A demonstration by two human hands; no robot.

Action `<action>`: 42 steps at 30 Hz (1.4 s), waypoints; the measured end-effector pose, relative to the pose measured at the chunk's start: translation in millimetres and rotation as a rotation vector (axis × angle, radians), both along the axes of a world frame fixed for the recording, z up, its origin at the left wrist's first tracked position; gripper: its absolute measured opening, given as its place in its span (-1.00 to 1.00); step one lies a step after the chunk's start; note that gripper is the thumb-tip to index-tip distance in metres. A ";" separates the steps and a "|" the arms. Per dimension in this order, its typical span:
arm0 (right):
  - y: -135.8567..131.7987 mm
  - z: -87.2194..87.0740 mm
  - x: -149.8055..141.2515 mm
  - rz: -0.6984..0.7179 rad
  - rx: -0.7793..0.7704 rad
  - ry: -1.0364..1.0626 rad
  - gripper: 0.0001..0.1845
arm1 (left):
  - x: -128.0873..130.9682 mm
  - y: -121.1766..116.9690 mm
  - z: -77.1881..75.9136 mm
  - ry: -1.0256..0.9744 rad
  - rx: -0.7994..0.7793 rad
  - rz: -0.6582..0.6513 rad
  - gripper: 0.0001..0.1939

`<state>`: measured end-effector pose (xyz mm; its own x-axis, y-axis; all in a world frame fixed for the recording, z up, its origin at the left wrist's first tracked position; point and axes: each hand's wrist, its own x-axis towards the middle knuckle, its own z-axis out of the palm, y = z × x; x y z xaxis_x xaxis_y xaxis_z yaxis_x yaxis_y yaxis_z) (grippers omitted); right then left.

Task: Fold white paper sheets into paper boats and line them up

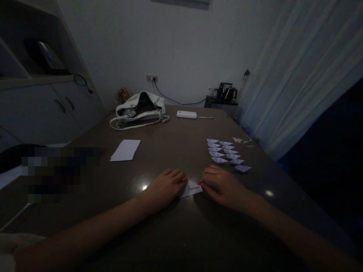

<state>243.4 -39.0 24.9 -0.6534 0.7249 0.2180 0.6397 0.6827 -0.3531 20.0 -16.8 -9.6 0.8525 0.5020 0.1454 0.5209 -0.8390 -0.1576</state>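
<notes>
The small white folded piece of paper point(191, 191) lies on the glossy brown table point(159, 151), between the two bare hands; the left hand point(167, 187) curls its fingertips onto the paper's left end, though whether it grips or merely presses I cannot tell; the right hand point(222, 185) pinches the right corner; just beyond it sit pale, pointed folded-paper shapes point(217, 154) in two lines.

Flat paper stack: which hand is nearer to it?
Left. The left hand is right of the paper stack and nearer the camera, at the folded sheet; the right hand is farther right, at that sheet's other side.
</notes>
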 end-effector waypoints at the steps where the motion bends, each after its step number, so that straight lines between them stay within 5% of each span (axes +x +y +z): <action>1: 1.6 1.3 -3.4 0.011 0.007 0.005 -0.79 | -0.2 0.2 -0.4 -0.010 -0.001 0.004 -0.80; 6: 8.6 -3.4 -12.9 0.144 -0.053 -0.117 -0.66 | -4.6 3.6 0.5 -0.136 -0.135 0.069 -0.81; 19: 10.8 -32.0 -11.4 0.072 -0.035 0.018 -0.77 | -5.3 2.1 -3.8 -0.481 -0.446 0.384 -0.91; 26: 6.1 -25.3 -14.9 -0.021 0.010 -0.099 -0.72 | 0.7 2.1 -7.8 -0.575 -0.419 0.313 -0.95; 34: 5.3 -32.6 -13.8 0.008 0.001 0.023 -0.79 | -1.5 1.6 -3.3 -0.472 -0.467 0.083 -0.80; 42: 10.1 -38.0 -12.0 0.044 0.018 0.083 -0.81 | -2.0 3.6 -18.4 -0.482 -0.442 0.092 -0.82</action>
